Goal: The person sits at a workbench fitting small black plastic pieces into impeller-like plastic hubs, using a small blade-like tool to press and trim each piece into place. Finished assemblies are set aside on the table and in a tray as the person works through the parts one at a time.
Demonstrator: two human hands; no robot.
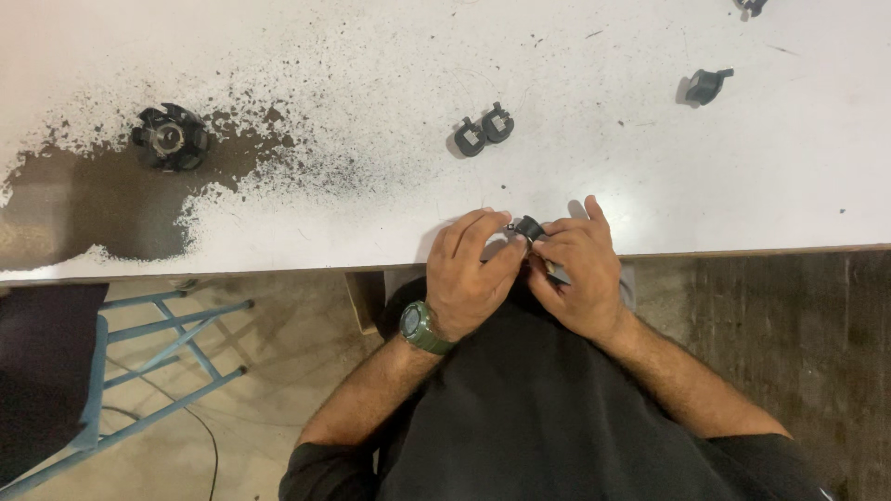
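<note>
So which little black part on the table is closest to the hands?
The joined pair of small black parts, straight above the hands. The single black part lies farther right, and the round black piece far left.

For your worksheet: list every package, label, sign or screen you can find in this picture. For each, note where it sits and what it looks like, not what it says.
Watch: the only display in view, on the left wrist; round dark face in a green case and strap; too small to make out.
No packages, labels or signs show on the white table; it bears only small black parts.
</note>
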